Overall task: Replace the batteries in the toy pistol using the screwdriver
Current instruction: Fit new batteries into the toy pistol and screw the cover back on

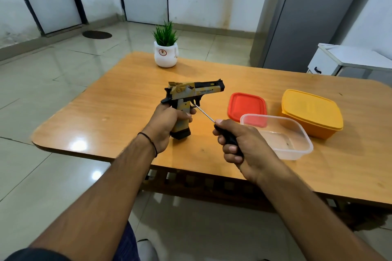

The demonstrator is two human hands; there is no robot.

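1. The left hand (164, 122) is wrapped tight around the handle of the yellow and black plastic toy pistol (191, 99), holding it up above the orange wooden surface (118, 99).
2. The right hand (239, 144) has a closed grip on the black-handled thin metal screwdriver (214, 122).
3. The screwdriver tip touches the pistol near its trigger.
4. A clear plastic box (282, 135), a red lid (246, 105) and a yellow box with a lid (311, 112) sit to the right.

Gold-black toy pistol (192, 93); red lid (247, 105); yellow box (311, 113).
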